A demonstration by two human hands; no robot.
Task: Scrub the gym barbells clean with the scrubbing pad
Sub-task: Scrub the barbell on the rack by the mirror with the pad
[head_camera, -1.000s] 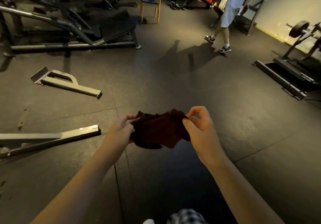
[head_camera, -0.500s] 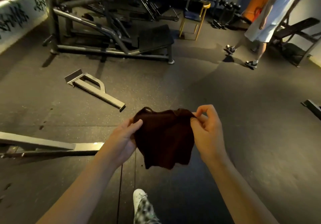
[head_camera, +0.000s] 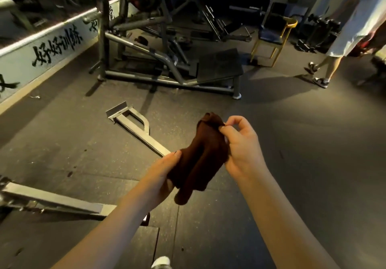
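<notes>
Scrubbing pad (head_camera: 200,160), a dark brown, soft, cloth-like piece, hangs in the air between both hands above the dark rubber floor (head_camera: 292,164), in the middle of the view. Its long axis runs on a slant, from a bunched top end pointing up and away from the person to a limp, rounded bottom end drooping down toward them and to the left. It looks crumpled and folded along its length, with deep creases and no flat face showing.

The right hand (head_camera: 242,149) pinches the top end between thumb and forefinger, the other fingers curled loosely beside them. The left hand (head_camera: 163,177) grips the lower half from the left, thumb laid on the fabric; its fingers are hidden behind the pad.

A grey metal Y-shaped frame piece (head_camera: 133,126) lies on the floor just beyond the left hand, and a long flat metal beam (head_camera: 52,201) lies under the left forearm. Farther back stands a grey steel gym machine (head_camera: 158,60), with a yellow-framed chair with a blue seat (head_camera: 273,37) to its right. A white low wall with black brush lettering (head_camera: 56,49) runs along the left. Another person in light shorts and sneakers (head_camera: 355,22) stands at the upper right. A white shoe tip (head_camera: 161,263) shows at the bottom edge.
</notes>
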